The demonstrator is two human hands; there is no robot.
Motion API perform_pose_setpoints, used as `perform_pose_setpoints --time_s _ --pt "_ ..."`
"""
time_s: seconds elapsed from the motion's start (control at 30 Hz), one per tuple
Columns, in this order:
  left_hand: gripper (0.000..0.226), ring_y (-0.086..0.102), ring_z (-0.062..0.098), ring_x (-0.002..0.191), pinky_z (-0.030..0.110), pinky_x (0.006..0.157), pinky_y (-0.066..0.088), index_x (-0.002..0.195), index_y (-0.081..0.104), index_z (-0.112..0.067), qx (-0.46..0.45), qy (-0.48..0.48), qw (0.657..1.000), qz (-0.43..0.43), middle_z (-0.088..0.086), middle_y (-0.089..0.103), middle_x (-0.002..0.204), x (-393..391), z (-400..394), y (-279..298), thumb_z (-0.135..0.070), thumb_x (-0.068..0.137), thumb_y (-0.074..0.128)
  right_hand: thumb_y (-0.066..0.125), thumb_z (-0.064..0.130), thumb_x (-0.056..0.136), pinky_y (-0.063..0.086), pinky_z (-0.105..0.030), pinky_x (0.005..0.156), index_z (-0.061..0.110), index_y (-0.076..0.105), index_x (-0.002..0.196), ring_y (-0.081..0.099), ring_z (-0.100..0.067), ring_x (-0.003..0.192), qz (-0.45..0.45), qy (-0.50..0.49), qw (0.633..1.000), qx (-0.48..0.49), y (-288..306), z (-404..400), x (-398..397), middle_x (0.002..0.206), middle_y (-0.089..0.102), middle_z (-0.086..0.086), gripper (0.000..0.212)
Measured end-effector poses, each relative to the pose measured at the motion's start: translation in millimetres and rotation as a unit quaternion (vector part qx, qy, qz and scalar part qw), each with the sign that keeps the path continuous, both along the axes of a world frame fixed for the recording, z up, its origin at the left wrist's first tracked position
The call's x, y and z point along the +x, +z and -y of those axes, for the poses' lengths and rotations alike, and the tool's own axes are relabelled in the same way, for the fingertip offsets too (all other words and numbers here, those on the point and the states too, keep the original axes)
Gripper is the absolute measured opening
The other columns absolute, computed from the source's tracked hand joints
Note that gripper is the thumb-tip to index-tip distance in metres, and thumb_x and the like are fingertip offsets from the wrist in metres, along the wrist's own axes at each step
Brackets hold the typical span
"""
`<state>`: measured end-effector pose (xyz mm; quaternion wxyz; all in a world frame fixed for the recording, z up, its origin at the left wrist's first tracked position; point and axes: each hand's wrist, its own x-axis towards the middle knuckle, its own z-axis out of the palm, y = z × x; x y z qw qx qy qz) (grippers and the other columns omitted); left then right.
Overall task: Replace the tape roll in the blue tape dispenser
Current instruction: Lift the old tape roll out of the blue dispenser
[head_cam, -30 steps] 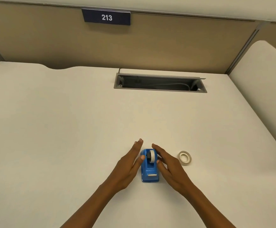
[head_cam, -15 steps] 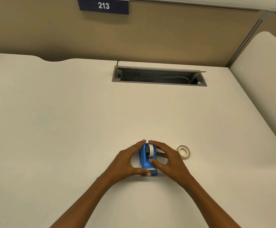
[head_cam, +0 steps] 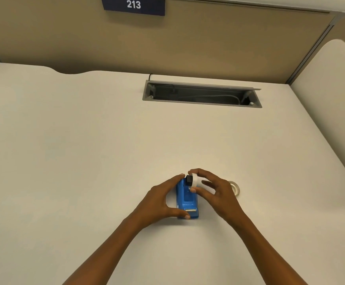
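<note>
Tape roll (head_cam: pixel 194 180) now raised off blue dispenser (head_cam: pixel 187 199), in right grip's (head_cam: pixel 212 190) pinch; left grip (head_cam: pixel 163 199) clasping dispenser.

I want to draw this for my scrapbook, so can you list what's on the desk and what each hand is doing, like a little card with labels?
Surface: cream desk top
Dispenser: blue plastic tape dispenser, resting on the desk
Left hand: grips the dispenser's side
Right hand: fingers pinch a white tape roll with a black hub, raised above the dispenser's far end
Spare: pale ring-shaped tape roll, flat on the desk, partly hidden by the right hand
Desk back: grey rectangular cable slot
Wall: dark sign reading 213
</note>
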<state>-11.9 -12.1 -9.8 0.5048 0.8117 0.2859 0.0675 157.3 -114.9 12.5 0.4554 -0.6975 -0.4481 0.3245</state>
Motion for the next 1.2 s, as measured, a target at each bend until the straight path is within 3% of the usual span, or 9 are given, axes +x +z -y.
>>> perform_pose_setpoints --time_s 0.13,0.23,0.33,0.4,0.47,0.57,0.67,0.9,1.2 --pt "0.097 0.029 -0.012 0.125 0.014 0.102 0.027 0.135 0.024 -0.050 -0.013 0.025 0.999 0.023 -0.031 0.027 0.140 3.0 2.1 11.9 -0.052 0.057 0.081 0.076 0.015 0.076 0.046 -0.007 0.085 0.027 0.065 0.115 0.060 0.005 0.104 -0.039 -0.027 0.999 0.016 15.2 -1.3 0.9 0.114 0.066 0.014 0.043" --pt "0.074 0.048 -0.005 0.119 0.011 0.096 0.039 0.130 0.044 -0.043 -0.062 0.088 0.988 0.108 -0.020 0.048 0.135 8.8 0.4 31.4 -0.035 0.066 0.081 0.076 0.015 0.075 0.049 -0.008 0.073 0.026 0.066 0.113 0.066 -0.001 0.092 -0.096 -0.044 0.994 0.016 25.0 -2.7 0.7 0.108 0.069 0.003 0.040" --pt "0.039 0.063 0.002 0.103 0.013 0.084 0.050 0.113 0.064 -0.031 -0.083 0.111 0.976 0.170 -0.013 0.067 0.114 13.2 -0.6 49.0 -0.016 0.078 0.073 0.075 0.015 0.076 0.056 -0.022 0.078 0.020 0.066 0.113 0.069 -0.014 0.093 -0.141 -0.055 0.988 0.017 30.1 -3.2 -1.4 0.105 0.071 -0.007 0.039" --pt "0.030 0.066 0.003 0.096 0.010 0.077 0.050 0.106 0.069 -0.026 -0.086 0.121 0.972 0.181 -0.011 0.070 0.105 14.8 0.2 55.3 -0.014 0.080 0.070 0.072 0.018 0.078 0.057 -0.036 0.086 0.015 0.067 0.112 0.069 -0.025 0.097 -0.155 -0.059 0.986 0.013 32.4 -3.5 -3.7 0.106 0.072 -0.011 0.035" --pt "0.027 0.067 0.005 0.093 0.011 0.076 0.051 0.104 0.071 -0.023 -0.089 0.130 0.971 0.181 -0.006 0.072 0.102 15.4 1.1 56.7 -0.014 0.078 0.071 0.070 0.023 0.078 0.058 -0.040 0.085 0.011 0.068 0.111 0.070 -0.026 0.094 -0.172 -0.064 0.983 0.014 33.5 -3.6 -6.4 0.105 0.073 -0.012 0.035" --pt "0.027 0.068 0.008 0.090 0.011 0.072 0.050 0.098 0.073 -0.023 -0.117 0.145 0.963 0.193 -0.005 0.073 0.096 14.9 2.9 55.9 -0.013 0.073 0.076 0.068 0.034 0.072 0.060 -0.030 0.076 0.012 0.070 0.107 0.073 -0.022 0.086 -0.183 -0.068 0.981 0.017 33.8 -3.5 -9.5 0.099 0.076 -0.008 0.041" --pt "0.025 0.068 0.006 0.089 0.008 0.071 0.048 0.093 0.074 -0.029 -0.129 0.159 0.958 0.201 -0.011 0.074 0.093 14.6 5.6 55.2 -0.014 0.072 0.076 0.067 0.039 0.071 0.059 -0.027 0.077 0.015 0.072 0.103 0.073 -0.021 0.083 -0.185 -0.068 0.980 0.020 32.9 -3.2 -12.2 0.094 0.077 -0.004 0.040" --pt "0.022 0.066 0.003 0.087 0.007 0.073 0.047 0.088 0.074 -0.035 -0.127 0.187 0.954 0.198 -0.014 0.072 0.090 14.2 5.8 55.4 -0.019 0.073 0.075 0.066 0.038 0.072 0.053 -0.012 0.070 0.028 0.072 0.099 0.072 -0.010 0.083 -0.187 -0.059 0.980 0.027 32.8 -4.0 -16.0 0.089 0.077 0.013 0.029" --pt "0.027 0.068 0.004 0.083 0.008 0.073 0.049 0.085 0.072 -0.041 -0.110 0.203 0.952 0.203 -0.013 0.073 0.082 15.0 10.2 54.0 -0.017 0.072 0.076 0.067 0.034 0.073 0.050 -0.008 0.076 0.029 0.070 0.102 0.069 -0.005 0.094 -0.198 -0.042 0.979 0.032 30.8 -3.1 -15.2 0.094 0.076 0.015 0.029"
